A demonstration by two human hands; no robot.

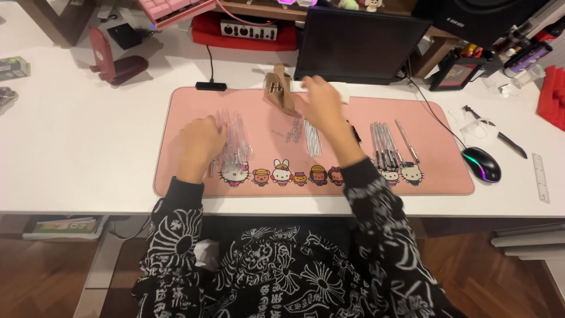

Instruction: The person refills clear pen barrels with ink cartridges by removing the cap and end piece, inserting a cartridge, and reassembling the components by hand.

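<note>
Matt pink cloth desk mat (pixel 412 126), clear glossy plastic tubes (pixel 234 141), shiny metal rods (pixel 385 144)

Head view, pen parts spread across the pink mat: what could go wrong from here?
1. The left hand rests on a loose heap of clear tubes; they look round and could roll or scatter if the hand shifts.
2. The right hand is blurred, near the brown bag; a sweep could knock it over.
3. The right forearm passes between the thin refills and the row of metal pens, so the sleeve might disturb either group.
</note>
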